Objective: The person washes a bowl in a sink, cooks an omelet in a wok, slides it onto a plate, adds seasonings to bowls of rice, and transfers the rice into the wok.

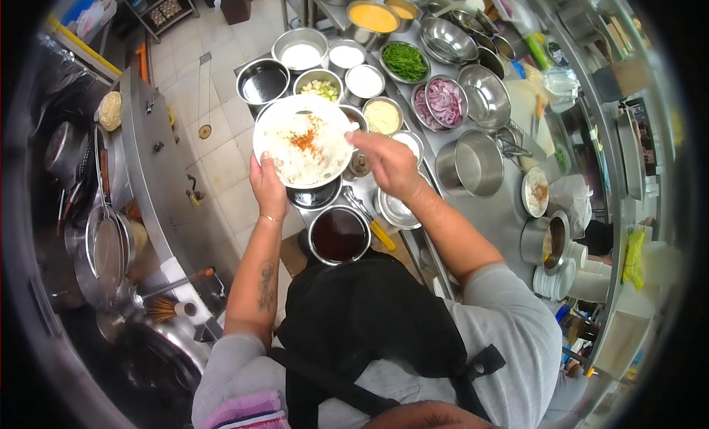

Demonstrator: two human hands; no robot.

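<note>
A white bowl (265,157) is raised above the metal pots in the head view. White, lumpy food that looks like rice (306,162) fills it, with orange-red powder (303,139) scattered on top. My left hand (267,187) grips the bowl's lower left side, thumb over the rim. At the right rim, my right hand (388,163) is closed with its fingertips against the edge; part of its grip is hidden. Under the bowl stands a pot of dark red-brown liquid (340,235), close to my apron. A yellow-handled tool (382,235) lies to that pot's right.
Around the bowl are containers of dark liquid (263,81), diced vegetables (318,87), chopped greens (405,61), sliced red onion (445,100) and beige powder (382,116). A deep steel pot (470,163) stands on the right counter. Pans and strainers (103,244) line the left side.
</note>
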